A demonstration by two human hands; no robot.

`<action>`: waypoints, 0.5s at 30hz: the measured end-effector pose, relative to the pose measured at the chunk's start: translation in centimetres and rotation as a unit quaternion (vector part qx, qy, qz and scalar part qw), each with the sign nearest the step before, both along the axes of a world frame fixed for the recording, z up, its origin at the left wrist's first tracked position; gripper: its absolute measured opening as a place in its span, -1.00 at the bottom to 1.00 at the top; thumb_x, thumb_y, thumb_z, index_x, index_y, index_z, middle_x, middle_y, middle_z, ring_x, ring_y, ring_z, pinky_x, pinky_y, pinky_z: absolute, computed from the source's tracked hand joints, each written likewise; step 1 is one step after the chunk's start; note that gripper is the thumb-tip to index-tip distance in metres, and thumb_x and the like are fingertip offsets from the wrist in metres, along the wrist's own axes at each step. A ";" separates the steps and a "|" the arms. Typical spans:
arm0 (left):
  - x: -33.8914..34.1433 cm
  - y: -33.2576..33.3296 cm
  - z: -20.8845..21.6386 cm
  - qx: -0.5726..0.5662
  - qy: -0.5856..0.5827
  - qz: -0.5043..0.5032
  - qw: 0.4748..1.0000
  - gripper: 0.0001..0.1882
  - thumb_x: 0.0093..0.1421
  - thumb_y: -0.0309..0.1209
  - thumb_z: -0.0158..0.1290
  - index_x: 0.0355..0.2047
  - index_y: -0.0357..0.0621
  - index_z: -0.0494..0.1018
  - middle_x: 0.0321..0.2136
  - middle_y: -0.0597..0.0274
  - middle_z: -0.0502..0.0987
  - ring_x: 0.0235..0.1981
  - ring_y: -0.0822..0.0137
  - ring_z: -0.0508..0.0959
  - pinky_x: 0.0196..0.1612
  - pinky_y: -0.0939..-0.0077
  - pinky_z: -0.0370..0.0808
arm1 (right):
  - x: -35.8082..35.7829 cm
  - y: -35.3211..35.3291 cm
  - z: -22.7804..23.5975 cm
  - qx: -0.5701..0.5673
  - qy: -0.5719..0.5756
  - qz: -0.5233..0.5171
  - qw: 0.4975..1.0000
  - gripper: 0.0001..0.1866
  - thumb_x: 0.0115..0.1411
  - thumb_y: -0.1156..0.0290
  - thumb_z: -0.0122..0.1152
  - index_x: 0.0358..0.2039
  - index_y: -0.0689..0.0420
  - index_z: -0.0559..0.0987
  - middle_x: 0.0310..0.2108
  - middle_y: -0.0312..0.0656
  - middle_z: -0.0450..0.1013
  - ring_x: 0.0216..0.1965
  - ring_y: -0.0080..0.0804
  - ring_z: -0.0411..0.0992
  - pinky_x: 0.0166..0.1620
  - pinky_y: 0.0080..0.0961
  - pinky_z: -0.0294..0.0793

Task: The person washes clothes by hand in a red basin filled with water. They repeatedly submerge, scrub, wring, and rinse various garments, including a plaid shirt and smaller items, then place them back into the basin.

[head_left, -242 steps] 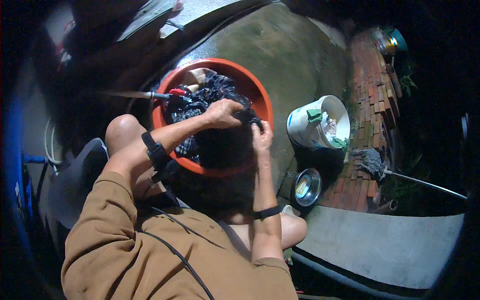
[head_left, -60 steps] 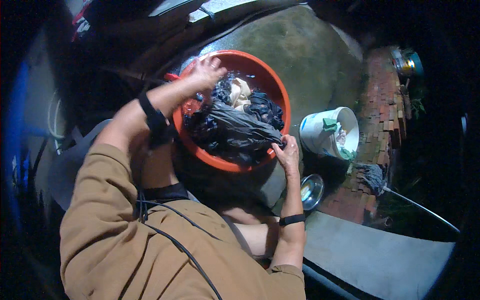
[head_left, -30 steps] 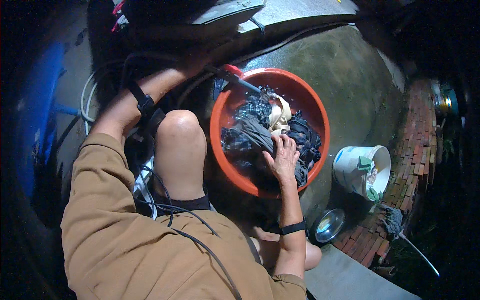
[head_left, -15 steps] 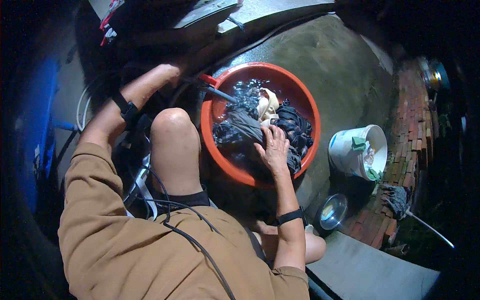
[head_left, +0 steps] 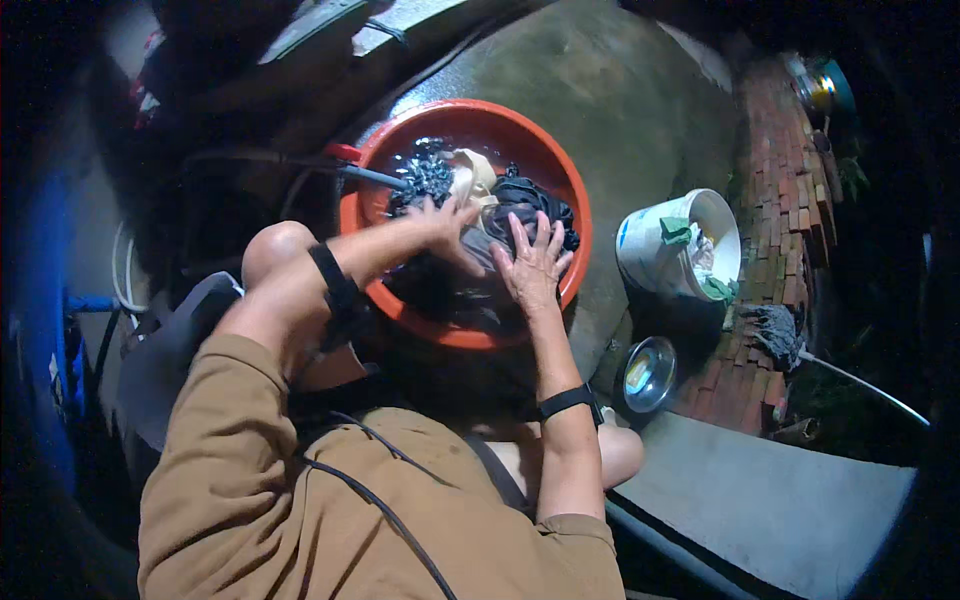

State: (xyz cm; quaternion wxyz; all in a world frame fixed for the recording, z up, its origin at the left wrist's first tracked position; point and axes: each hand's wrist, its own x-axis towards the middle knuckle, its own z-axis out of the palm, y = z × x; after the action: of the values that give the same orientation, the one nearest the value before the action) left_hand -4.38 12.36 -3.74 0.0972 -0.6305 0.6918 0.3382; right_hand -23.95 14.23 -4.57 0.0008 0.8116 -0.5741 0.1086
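Observation:
A round orange-red basin (head_left: 470, 337) holds water and a heap of wet clothes (head_left: 520, 200), mostly dark grey and black with one cream piece (head_left: 472, 175). From a grey pipe (head_left: 372, 177) with a red handle at the basin's left rim, water pours in and froths. My left hand (head_left: 445, 232) is over the left part of the clothes, fingers spread and slightly blurred. Beside it, my right hand (head_left: 532, 262) lies on the dark clothes at the right, its fingers apart. Neither hand grips anything that I can see.
Right of the basin stands a white bucket (head_left: 650, 250) with green and pale cloths. A shiny metal bowl (head_left: 650, 375) sits nearer me. Further right are a brick edging (head_left: 780, 210), a grey mop head (head_left: 775, 335) and a pale slab (head_left: 770, 490).
My left hand has come from beyond the basin's left side to over the clothes. My right hand stays at the clothes. The whole view has shifted, so the basin appears further left.

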 end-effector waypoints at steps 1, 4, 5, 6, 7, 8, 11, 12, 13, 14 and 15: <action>-1.3 1.6 -1.8 -0.064 -0.035 0.003 0.997 0.47 -0.45 0.41 0.29 0.39 0.30 -0.29 0.37 -0.12 -0.17 0.29 -0.41 -0.04 0.17 -0.40 0.06 | -0.5 0.1 -0.5 0.045 -0.005 -0.015 0.999 -0.31 0.11 -0.14 0.14 0.25 -0.32 0.27 0.34 -0.16 -0.10 0.35 0.14 -0.20 0.16 0.48 -0.08; -3.3 2.3 -6.1 -0.174 -0.120 0.004 0.977 0.20 -0.14 0.18 0.24 0.39 0.20 -0.19 0.37 -0.14 -0.20 0.28 -0.49 -0.06 0.14 -0.46 0.05 | -0.8 -0.3 -3.0 0.078 0.004 -0.043 0.996 -0.24 0.11 -0.19 0.09 0.31 -0.39 0.14 0.38 -0.17 -0.19 0.36 0.23 -0.26 0.13 0.52 -0.05; -3.2 1.7 -7.3 -0.188 -0.125 0.008 0.974 -0.01 0.06 -0.02 0.14 0.39 0.18 -0.17 0.36 -0.14 -0.16 0.26 -0.48 -0.01 0.13 -0.47 0.05 | -0.6 -0.9 -4.0 0.046 -0.009 -0.038 0.998 -0.25 0.11 -0.18 0.09 0.30 -0.38 0.15 0.38 -0.17 -0.19 0.36 0.24 -0.25 0.11 0.53 -0.04; -2.9 0.9 -8.1 -0.200 -0.137 0.012 0.970 -0.16 0.18 -0.13 0.01 0.38 0.17 -0.15 0.35 -0.13 -0.12 0.25 -0.42 0.04 0.12 -0.45 0.05 | -0.2 -1.8 -4.9 0.039 -0.017 -0.039 0.998 -0.26 0.11 -0.18 0.09 0.29 -0.37 0.16 0.38 -0.17 -0.19 0.35 0.25 -0.24 0.10 0.55 -0.03; -2.7 -0.2 -8.8 -0.190 -0.141 0.016 0.971 -0.16 0.17 -0.14 0.01 0.38 0.18 -0.15 0.34 -0.13 -0.10 0.25 -0.40 0.06 0.12 -0.44 0.05 | 0.3 -2.8 -5.8 0.011 -0.026 -0.036 0.999 -0.27 0.10 -0.17 0.11 0.27 -0.35 0.19 0.37 -0.16 -0.18 0.34 0.27 -0.23 0.07 0.57 0.01; -2.4 -1.5 -9.2 -0.172 -0.150 0.015 0.973 -0.16 0.17 -0.15 0.01 0.38 0.18 -0.15 0.34 -0.13 -0.07 0.25 -0.37 0.08 0.12 -0.43 0.05 | 0.8 -4.0 -6.5 -0.005 -0.023 -0.037 0.999 -0.27 0.09 -0.18 0.11 0.27 -0.36 0.18 0.37 -0.16 -0.17 0.33 0.28 -0.22 0.04 0.58 0.04; -1.4 -4.4 -9.5 -0.126 -0.136 0.016 0.983 0.36 -0.34 0.15 0.36 0.38 0.01 -0.18 0.31 -0.10 0.04 0.26 -0.30 0.11 0.16 -0.37 0.07 | 1.8 -7.3 -7.8 -0.028 -0.024 -0.031 0.999 -0.27 0.06 -0.21 0.12 0.25 -0.41 0.22 0.36 -0.15 -0.14 0.31 0.28 -0.17 0.02 0.59 0.05; -1.3 -5.0 -9.3 -0.135 -0.118 0.029 0.983 0.41 -0.40 0.17 0.38 0.37 -0.02 -0.17 0.31 -0.09 0.04 0.26 -0.30 0.11 0.19 -0.35 0.06 | 1.9 -8.2 -7.9 -0.018 -0.025 -0.031 0.999 -0.25 0.05 -0.22 0.12 0.27 -0.43 0.19 0.36 -0.16 -0.14 0.31 0.29 -0.16 0.03 0.58 0.04; -1.2 -5.7 -8.9 -0.146 -0.114 0.027 0.982 0.35 -0.39 0.18 0.38 0.35 -0.03 -0.08 0.27 -0.09 0.13 0.26 -0.22 0.15 0.22 -0.27 0.10 | 2.0 -9.1 -8.0 -0.009 -0.017 -0.031 0.999 -0.24 0.05 -0.22 0.11 0.27 -0.44 0.17 0.36 -0.17 -0.15 0.30 0.29 -0.16 0.04 0.56 0.04; -0.9 -6.9 -8.3 -0.109 -0.096 0.004 0.989 0.28 -0.42 0.18 0.39 0.30 -0.05 0.07 0.22 -0.10 0.23 0.23 -0.14 0.25 0.19 -0.18 0.22 | 2.1 -10.0 -7.9 -0.004 -0.010 -0.032 0.999 -0.23 0.05 -0.23 0.11 0.28 -0.45 0.16 0.36 -0.17 -0.15 0.30 0.30 -0.15 0.05 0.55 0.04; -0.9 -7.6 -7.7 -0.104 -0.106 -0.007 0.989 0.22 -0.43 0.18 0.39 0.24 -0.06 0.16 0.20 -0.08 0.26 0.21 -0.12 0.28 0.16 -0.10 0.28 | 2.1 -10.8 -7.7 0.013 -0.008 -0.034 0.999 -0.22 0.04 -0.23 0.11 0.28 -0.44 0.15 0.36 -0.18 -0.15 0.29 0.30 -0.13 0.07 0.52 0.04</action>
State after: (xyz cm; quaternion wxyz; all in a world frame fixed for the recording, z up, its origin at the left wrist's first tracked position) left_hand -5.29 4.74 -11.44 0.1060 -0.6642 0.7138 0.1952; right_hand -21.85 3.40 -12.30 -0.0107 0.7904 -0.6030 0.1072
